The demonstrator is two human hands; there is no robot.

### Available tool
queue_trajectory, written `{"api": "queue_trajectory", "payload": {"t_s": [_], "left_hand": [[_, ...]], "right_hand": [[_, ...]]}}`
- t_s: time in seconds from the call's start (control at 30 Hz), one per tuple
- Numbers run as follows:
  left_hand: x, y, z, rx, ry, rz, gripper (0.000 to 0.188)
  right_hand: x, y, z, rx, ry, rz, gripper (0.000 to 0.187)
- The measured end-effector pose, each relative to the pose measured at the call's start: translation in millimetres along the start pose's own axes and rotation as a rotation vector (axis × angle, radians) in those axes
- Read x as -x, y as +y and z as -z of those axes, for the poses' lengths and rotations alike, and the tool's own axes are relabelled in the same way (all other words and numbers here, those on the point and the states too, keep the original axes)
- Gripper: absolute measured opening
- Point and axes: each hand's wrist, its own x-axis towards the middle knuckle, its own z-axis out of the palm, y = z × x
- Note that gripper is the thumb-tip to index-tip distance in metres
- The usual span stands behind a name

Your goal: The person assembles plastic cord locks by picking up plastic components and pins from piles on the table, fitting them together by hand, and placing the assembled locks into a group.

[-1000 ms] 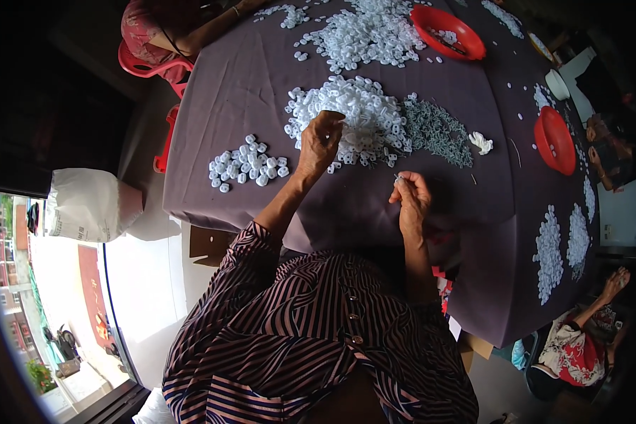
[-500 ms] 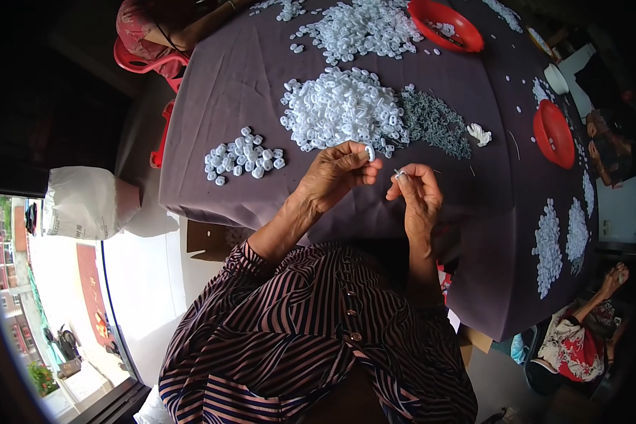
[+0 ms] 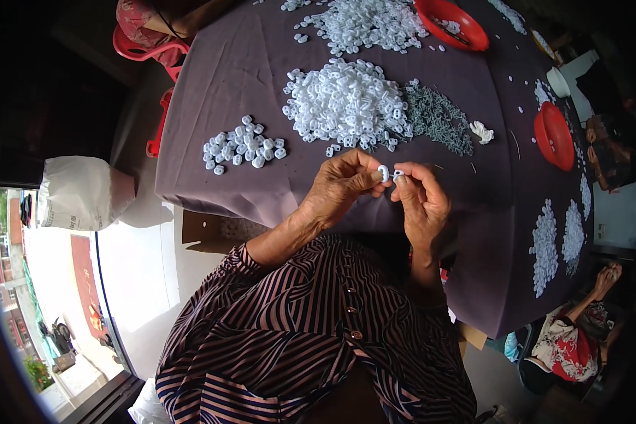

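Between the thumb and fingers of my left hand (image 3: 343,187) is a white oval plastic piece (image 3: 383,173). My right hand (image 3: 425,203) pinches a small white plastic piece (image 3: 398,174) with a thin metal bit. The two pieces face each other nearly end to end over the table's near edge; whether they touch I cannot tell. Beyond my hands rises a big heap of white plastic pieces (image 3: 346,99), and beside it spreads a heap of small grey pins (image 3: 438,116). A smaller group of white blocks (image 3: 244,147) lies to the left.
A dark cloth (image 3: 212,85) covers the table. Farther off are another white heap (image 3: 367,25) and two red trays (image 3: 452,25), (image 3: 555,134). A crumpled white scrap (image 3: 482,132) lies by the pins. People sit at the far left and at the right. An open cardboard box (image 3: 205,232) stands below the table edge.
My hands have come together, bringing the two white pieces close to each other. The view has shifted slightly.
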Motion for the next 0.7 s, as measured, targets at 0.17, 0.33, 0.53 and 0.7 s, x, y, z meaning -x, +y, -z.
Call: {"api": "queue_trajectory", "payload": {"t_s": [0.17,0.33,0.53,0.7], "left_hand": [[2.8,0.6,9.3,-0.057,0.0,-0.046,0.01],[6.9,3.4,23.1,-0.095,0.036,-0.095,0.011],[9.2,7.4,39.3,-0.125,0.052,-0.083,0.011],[11.4,10.0,58.6,-0.142,0.032,-0.05,0.011]], "right_hand": [[-0.1,5.2,-2.8,0.27,-0.044,0.108,0.011],[-7.8,7.5,-18.3,0.479,-0.125,0.336,0.012],[-4.7,20.2,-35.6,0.474,-0.12,0.137,0.012],[-1.1,28.1,-52.9,0.33,-0.06,0.054,0.009]]}}
